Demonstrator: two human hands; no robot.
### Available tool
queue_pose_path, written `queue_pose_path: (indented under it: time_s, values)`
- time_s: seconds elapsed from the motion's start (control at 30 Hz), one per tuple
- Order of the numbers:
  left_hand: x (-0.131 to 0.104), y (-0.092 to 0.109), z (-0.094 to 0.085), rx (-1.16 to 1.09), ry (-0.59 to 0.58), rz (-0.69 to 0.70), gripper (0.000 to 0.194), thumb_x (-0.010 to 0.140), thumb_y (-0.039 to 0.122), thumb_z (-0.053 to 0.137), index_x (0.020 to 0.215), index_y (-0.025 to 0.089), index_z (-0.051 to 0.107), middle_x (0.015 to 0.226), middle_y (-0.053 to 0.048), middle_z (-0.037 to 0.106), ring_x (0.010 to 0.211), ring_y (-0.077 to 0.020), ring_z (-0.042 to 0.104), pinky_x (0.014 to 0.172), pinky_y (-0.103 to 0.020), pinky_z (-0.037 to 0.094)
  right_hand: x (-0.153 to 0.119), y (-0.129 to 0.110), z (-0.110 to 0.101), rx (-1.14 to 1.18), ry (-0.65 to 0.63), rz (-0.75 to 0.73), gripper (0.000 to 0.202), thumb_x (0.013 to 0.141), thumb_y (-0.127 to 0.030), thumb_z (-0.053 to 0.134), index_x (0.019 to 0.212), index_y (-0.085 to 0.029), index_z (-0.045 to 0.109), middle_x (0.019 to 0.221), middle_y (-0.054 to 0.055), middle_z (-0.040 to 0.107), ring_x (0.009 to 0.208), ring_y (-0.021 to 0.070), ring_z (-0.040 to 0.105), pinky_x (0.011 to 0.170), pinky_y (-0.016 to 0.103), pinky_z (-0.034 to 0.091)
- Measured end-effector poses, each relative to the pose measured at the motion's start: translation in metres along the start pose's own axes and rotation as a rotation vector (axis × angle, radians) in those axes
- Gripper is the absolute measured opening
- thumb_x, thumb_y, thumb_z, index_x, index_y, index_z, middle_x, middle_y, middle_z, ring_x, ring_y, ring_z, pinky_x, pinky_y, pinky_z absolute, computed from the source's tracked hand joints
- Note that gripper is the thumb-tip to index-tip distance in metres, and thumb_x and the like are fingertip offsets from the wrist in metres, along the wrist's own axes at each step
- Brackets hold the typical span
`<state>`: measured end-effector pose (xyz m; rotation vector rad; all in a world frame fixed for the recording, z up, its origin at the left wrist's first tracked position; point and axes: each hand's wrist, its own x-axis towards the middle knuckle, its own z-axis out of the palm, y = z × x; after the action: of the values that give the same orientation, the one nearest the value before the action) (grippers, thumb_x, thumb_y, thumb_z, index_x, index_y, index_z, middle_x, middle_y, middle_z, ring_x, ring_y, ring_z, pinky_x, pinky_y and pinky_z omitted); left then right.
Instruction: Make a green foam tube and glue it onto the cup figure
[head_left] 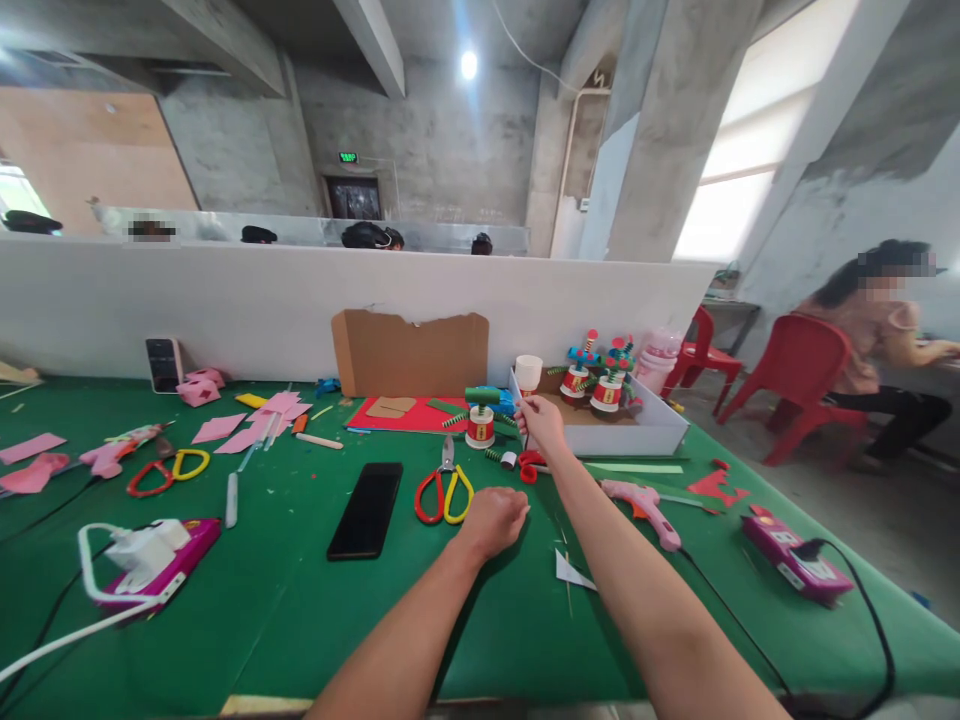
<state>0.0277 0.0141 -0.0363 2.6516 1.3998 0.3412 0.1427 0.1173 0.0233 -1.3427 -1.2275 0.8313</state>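
My left hand (495,522) rests curled over the green table, just right of scissors (445,490) with one red and one yellow handle; anything inside its fingers is hidden. Farther forward, my right hand (541,425) is pinched at the front left corner of a white box (622,440), and what it holds is too small to name. To its left stands a paper-cup figure (481,425) with a green roll on top and green coiled arms. A white cup (529,373) and decorated cup figures (607,392) are in the box. Red-handled scissors (529,466) lie beneath my right hand.
A black phone (365,510) lies left of the scissors. Pink glue guns (649,508) and purple power strips (799,560) with cables lie on both sides. Pink paper scraps (259,425) are at the back left. A white partition (247,300) lines the rear. A person (862,330) sits far right.
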Motion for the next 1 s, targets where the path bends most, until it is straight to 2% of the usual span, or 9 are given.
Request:
queue_pose_path:
  time_s: [0.17,0.23,0.3,0.5,0.6,0.67,0.77,0.87,1.0]
  values:
    - [0.0,-0.001,0.002,-0.01,0.007,0.0,0.026,0.091,0.028,0.037,0.086,0.018,0.061,0.087,-0.008,0.067,0.082,-0.0202,0.063,0.069,-0.028,0.043,-0.04,0.023,-0.018,0.106,0.031,-0.05,0.03,0.077,-0.046,0.054,0.078,-0.017,0.059,0.053,-0.004,0.055,0.038,0.0068,0.044,0.036,0.018,0.036]
    - [0.0,-0.002,0.001,-0.007,0.015,-0.011,0.027,0.091,0.028,0.037,0.085,0.018,0.061,0.086,-0.009,0.067,0.081,-0.0204,0.063,0.068,-0.028,0.042,-0.055,0.032,-0.018,0.02,0.012,-0.092,0.035,0.079,-0.049,0.048,0.075,-0.017,0.06,0.049,-0.004,0.053,0.037,0.0081,0.043,0.037,0.019,0.035]
    - [-0.001,-0.002,0.0,0.004,0.031,-0.031,0.029,0.091,0.027,0.036,0.083,0.017,0.061,0.085,-0.009,0.067,0.081,-0.0205,0.063,0.067,-0.028,0.042,-0.066,0.038,-0.016,-0.102,0.016,-0.173,0.04,0.083,-0.049,0.044,0.067,-0.017,0.061,0.046,-0.003,0.052,0.042,0.0094,0.046,0.044,0.02,0.038]
    - [-0.006,-0.006,-0.002,-0.011,0.113,-0.085,0.025,0.09,0.021,0.038,0.085,0.018,0.062,0.087,-0.007,0.066,0.084,-0.0194,0.061,0.07,-0.028,0.042,-0.079,0.049,-0.019,-0.283,0.034,-0.273,0.049,0.086,-0.051,0.036,0.061,-0.018,0.062,0.046,-0.002,0.05,0.047,0.0111,0.047,0.051,0.022,0.035]
    - [-0.008,-0.008,-0.003,-0.038,0.162,-0.129,0.023,0.089,0.019,0.039,0.089,0.019,0.062,0.09,-0.006,0.066,0.087,-0.0181,0.06,0.072,-0.026,0.042,-0.081,0.051,-0.024,-0.257,0.073,-0.263,0.052,0.087,-0.052,0.034,0.059,-0.019,0.061,0.048,-0.001,0.053,0.047,0.0115,0.048,0.052,0.022,0.035]
    - [-0.006,-0.01,-0.008,-0.031,0.152,-0.159,0.023,0.088,0.018,0.04,0.089,0.019,0.062,0.09,-0.006,0.066,0.086,-0.0184,0.061,0.069,-0.026,0.042,-0.08,0.052,-0.027,-0.209,0.114,-0.254,0.055,0.088,-0.055,0.031,0.058,-0.019,0.06,0.049,-0.001,0.054,0.048,0.0118,0.049,0.053,0.023,0.036]
    - [0.007,-0.011,-0.017,-0.015,0.117,-0.176,0.023,0.087,0.02,0.041,0.087,0.019,0.064,0.089,-0.006,0.067,0.085,-0.0197,0.061,0.068,-0.027,0.043,-0.071,0.055,-0.039,-0.123,0.275,-0.207,0.063,0.089,-0.06,0.021,0.058,-0.019,0.058,0.049,0.001,0.054,0.049,0.013,0.05,0.053,0.024,0.038]
    - [0.034,-0.008,-0.024,-0.027,0.112,-0.114,0.026,0.087,0.021,0.041,0.088,0.019,0.066,0.093,-0.006,0.068,0.087,-0.0196,0.061,0.073,-0.028,0.045,-0.056,0.062,-0.059,-0.049,0.491,-0.099,0.073,0.089,-0.06,0.002,0.062,-0.019,0.056,0.048,0.002,0.049,0.047,0.0143,0.048,0.05,0.025,0.038]
    - [0.076,0.006,-0.02,-0.054,0.098,0.044,0.032,0.084,0.01,0.039,0.096,0.019,0.067,0.099,-0.006,0.068,0.096,-0.0178,0.059,0.084,-0.027,0.045,-0.045,0.067,-0.073,-0.007,0.589,-0.042,0.072,0.088,-0.058,-0.002,0.064,-0.019,0.054,0.048,0.001,0.045,0.047,0.0146,0.047,0.05,0.026,0.039]
